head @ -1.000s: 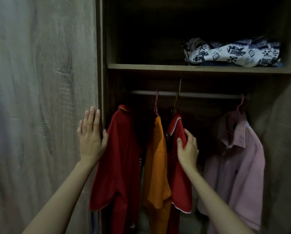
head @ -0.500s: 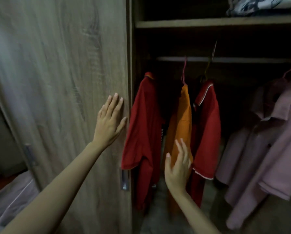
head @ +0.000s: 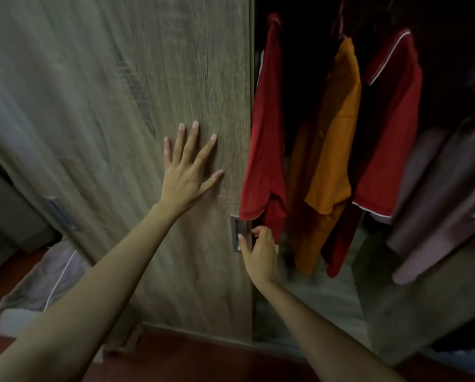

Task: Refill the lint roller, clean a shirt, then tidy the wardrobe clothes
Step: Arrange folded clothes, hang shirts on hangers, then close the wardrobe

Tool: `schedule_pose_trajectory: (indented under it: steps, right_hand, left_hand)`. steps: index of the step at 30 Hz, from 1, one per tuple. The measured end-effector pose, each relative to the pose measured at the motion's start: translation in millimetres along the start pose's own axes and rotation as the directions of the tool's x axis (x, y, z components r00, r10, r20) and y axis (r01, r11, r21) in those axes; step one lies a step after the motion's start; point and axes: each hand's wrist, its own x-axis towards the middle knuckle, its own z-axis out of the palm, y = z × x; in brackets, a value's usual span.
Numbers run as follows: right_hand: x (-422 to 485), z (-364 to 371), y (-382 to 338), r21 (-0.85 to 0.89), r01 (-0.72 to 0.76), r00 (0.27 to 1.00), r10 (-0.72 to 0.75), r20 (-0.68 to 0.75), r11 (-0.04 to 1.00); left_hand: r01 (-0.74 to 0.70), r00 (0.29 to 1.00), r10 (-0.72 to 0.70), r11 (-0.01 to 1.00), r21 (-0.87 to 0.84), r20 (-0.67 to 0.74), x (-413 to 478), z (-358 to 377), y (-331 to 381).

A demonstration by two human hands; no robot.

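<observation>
Currently the wardrobe (head: 324, 296) is open on its right side. Inside hang, from left to right, a red shirt (head: 264, 150), an orange shirt (head: 333, 150), a second red shirt (head: 390, 133) with white trim, then pale pink shirts (head: 437, 188). The left hand (head: 186, 175) lies flat on the door (head: 120, 106), fingers straight and spread wide. The right hand (head: 259, 252) curls round the door's edge at the metal handle (head: 235, 230), thumb on the plate.

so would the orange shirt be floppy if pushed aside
Probably floppy: the orange shirt hangs in soft folds with a drooping sleeve. Likely light, so it should swing, not resist. It may drag the white-trimmed red shirt beside it.
</observation>
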Motion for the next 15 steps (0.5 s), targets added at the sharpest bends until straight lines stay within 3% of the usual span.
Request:
schedule_pose_trajectory:
  steps: [6,15]
  right_hand:
    - [5.1,15.4,0.6,-0.038,-0.147,0.986,0.143,-0.09,0.988]
    - [4.3,11.4,3.4,-0.155,-0.121,0.986,0.1,-0.136,0.98]
  left_hand:
    - [-0.03,0.999,0.029,0.999,-0.03,-0.035,-2.8,11.8,-5.6]
    - [-0.054,0.998,0.052,0.997,-0.057,-0.042,-1.9,14.6,-1.9]
